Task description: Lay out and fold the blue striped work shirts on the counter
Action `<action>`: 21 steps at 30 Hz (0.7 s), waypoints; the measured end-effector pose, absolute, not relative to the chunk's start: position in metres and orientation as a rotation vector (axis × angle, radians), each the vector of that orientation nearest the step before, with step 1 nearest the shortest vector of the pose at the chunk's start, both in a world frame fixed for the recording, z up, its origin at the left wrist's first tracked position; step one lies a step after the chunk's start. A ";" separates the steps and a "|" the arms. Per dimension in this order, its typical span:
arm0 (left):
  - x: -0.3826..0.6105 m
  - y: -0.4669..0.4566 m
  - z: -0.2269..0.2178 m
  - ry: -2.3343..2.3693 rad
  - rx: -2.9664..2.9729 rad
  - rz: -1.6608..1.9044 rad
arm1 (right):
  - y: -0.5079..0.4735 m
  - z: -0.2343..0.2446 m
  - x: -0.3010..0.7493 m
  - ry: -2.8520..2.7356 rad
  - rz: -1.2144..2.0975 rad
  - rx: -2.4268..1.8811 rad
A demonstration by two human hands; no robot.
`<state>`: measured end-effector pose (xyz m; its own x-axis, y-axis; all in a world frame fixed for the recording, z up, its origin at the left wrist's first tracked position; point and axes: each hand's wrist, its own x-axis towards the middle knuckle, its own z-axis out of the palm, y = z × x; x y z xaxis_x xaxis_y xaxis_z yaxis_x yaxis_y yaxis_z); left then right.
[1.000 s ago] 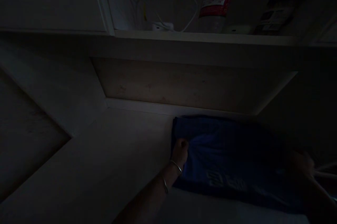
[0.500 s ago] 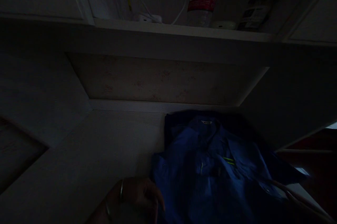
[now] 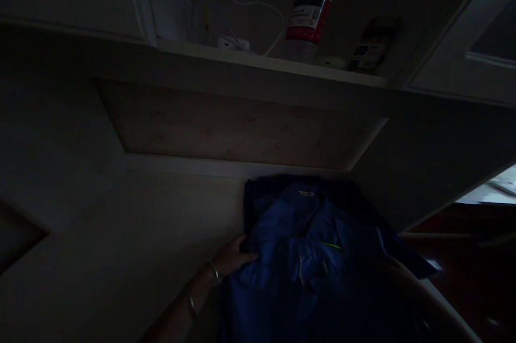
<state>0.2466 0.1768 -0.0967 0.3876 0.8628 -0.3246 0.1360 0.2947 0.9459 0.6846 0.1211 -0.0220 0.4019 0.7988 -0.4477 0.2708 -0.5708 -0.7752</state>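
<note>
Left hand (image 3: 236, 255) at left edge of folded blue work shirt (image 3: 306, 246) on pale shelf (image 3: 121, 257).
Fingers curl onto cloth, grip unclear; right hand (image 3: 393, 266) too dark to tell.

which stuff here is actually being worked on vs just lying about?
In use: blue collared fabric shirt; left hand with metal bangles, gripping its left edge.
Lying about, on the pale upper shelf: white cable and charger; clear plastic bottle with red label; small white round object; dark packet.

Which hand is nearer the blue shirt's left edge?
Left. The left hand touches that edge; the right hand, dimly seen, is at the right side of the blue shirt.
</note>
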 end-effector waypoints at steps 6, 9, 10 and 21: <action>0.239 0.163 -0.076 0.964 1.099 0.560 | 0.127 0.002 0.636 -0.961 1.420 -1.804; 0.217 0.160 -0.074 1.049 1.209 0.609 | 0.136 0.015 0.606 -1.002 1.478 -1.722; 0.208 0.159 -0.073 1.069 1.236 0.617 | 0.141 0.019 0.595 -0.995 1.509 -1.692; 0.005 0.148 -0.038 1.466 1.175 0.825 | 0.225 0.034 0.414 -1.283 1.844 -1.177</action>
